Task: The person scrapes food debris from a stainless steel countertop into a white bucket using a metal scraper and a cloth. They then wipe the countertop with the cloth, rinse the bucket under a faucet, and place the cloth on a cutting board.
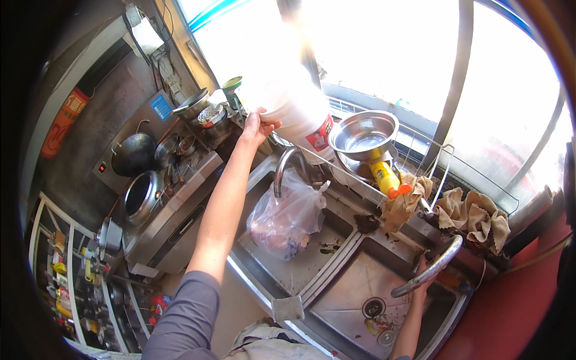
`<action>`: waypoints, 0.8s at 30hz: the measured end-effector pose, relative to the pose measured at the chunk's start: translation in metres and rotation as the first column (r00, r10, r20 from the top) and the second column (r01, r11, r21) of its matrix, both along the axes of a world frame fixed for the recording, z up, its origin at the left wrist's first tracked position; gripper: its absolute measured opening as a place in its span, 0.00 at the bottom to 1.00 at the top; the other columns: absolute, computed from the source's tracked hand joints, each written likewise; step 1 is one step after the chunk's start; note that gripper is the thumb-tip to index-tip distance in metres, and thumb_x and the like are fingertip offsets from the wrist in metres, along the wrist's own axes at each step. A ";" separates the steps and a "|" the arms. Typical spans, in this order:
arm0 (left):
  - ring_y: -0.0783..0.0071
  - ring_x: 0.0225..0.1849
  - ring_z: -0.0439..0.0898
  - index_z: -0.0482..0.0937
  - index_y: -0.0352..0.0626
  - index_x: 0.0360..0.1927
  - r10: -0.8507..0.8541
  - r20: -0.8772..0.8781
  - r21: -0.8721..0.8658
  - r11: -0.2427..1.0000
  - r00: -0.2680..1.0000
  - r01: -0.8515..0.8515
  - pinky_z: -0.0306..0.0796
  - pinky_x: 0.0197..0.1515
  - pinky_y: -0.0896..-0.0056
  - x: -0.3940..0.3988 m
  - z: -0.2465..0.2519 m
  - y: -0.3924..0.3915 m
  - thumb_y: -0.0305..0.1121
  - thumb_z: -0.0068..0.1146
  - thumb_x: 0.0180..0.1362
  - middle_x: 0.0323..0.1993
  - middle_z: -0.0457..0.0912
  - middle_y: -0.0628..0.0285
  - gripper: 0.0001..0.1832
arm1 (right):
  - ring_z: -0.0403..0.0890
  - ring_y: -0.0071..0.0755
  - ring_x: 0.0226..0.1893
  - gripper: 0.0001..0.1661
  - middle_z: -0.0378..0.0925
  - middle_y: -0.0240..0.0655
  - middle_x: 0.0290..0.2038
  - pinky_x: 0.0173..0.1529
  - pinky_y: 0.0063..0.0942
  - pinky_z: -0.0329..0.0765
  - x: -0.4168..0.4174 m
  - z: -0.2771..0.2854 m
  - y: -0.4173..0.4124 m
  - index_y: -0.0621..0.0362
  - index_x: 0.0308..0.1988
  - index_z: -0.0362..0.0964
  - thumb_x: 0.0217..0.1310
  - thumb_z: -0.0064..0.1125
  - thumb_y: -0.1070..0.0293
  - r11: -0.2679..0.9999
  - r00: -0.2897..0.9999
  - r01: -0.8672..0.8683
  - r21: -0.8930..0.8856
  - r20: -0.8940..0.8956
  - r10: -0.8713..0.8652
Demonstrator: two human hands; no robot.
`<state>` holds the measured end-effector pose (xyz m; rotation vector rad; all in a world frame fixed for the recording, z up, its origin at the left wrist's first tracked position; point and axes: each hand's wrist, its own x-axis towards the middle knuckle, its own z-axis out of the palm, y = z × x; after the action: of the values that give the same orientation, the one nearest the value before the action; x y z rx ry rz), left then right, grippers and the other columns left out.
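My left hand (261,127) touches the rim of a large white plastic bucket (299,119) with a red label, which stands behind the sink in strong glare. My right hand (423,270) is at the base of the right curved metal faucet (432,270), partly hidden by the spout; its fingers cannot be made out well. Below the left faucet (281,173), a clear plastic bag (288,220) with pinkish contents lies in the left sink basin (288,276). In the right basin (346,288) are a drain and scraps.
A wire rack (360,188) holds steel bowls (363,135) and a yellow bottle (384,177). Brown cloths (472,218) hang at the right. A grey scouring pad (288,308) sits on the sink's front edge. At the left are a stove, a wok (133,155) and a shelf.
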<state>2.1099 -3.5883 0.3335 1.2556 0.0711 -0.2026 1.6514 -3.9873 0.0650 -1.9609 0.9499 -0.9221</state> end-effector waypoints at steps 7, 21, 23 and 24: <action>0.57 0.28 0.85 0.62 0.26 0.54 -0.278 -0.128 0.341 0.889 0.952 0.305 0.74 0.17 0.83 -0.031 0.015 0.029 0.58 0.28 0.67 0.41 0.80 0.38 0.37 | 0.75 0.39 0.43 0.25 0.75 0.42 0.41 0.53 0.35 0.69 -0.002 -0.002 -0.003 0.65 0.49 0.67 0.52 0.64 0.66 0.999 1.000 -0.027 0.024 -0.015 0.027; 0.63 0.22 0.83 0.70 0.37 0.48 -0.001 -0.218 0.243 0.969 0.976 0.055 0.77 0.18 0.68 -0.342 -0.172 0.270 0.36 0.46 0.62 0.33 0.82 0.49 0.15 | 0.78 0.45 0.46 0.26 0.76 0.52 0.46 0.51 0.38 0.74 -0.044 -0.057 -0.013 0.70 0.52 0.68 0.56 0.65 0.68 0.926 0.998 -0.011 -0.378 0.048 0.032; 0.62 0.23 0.83 0.70 0.37 0.46 0.252 -0.299 0.196 0.960 0.921 -0.199 0.77 0.18 0.69 -0.417 -0.218 0.328 0.35 0.46 0.62 0.32 0.81 0.48 0.14 | 0.80 0.38 0.41 0.22 0.79 0.42 0.42 0.47 0.30 0.77 -0.068 -0.078 0.019 0.65 0.53 0.69 0.58 0.60 0.73 0.936 0.992 0.075 -0.343 0.119 -0.036; 0.61 0.23 0.83 0.70 0.37 0.45 0.408 -0.333 0.227 0.910 0.850 -0.347 0.77 0.18 0.69 -0.469 -0.243 0.361 0.35 0.46 0.61 0.32 0.81 0.47 0.13 | 0.80 0.43 0.39 0.20 0.79 0.43 0.40 0.43 0.33 0.78 -0.077 -0.083 0.061 0.61 0.47 0.72 0.53 0.63 0.71 0.974 0.986 0.108 -0.197 0.147 -0.079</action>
<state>1.6414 -3.2270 0.0903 1.3207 0.6752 -0.0900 1.5742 -3.9262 -0.0181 -2.0039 0.9039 -1.2363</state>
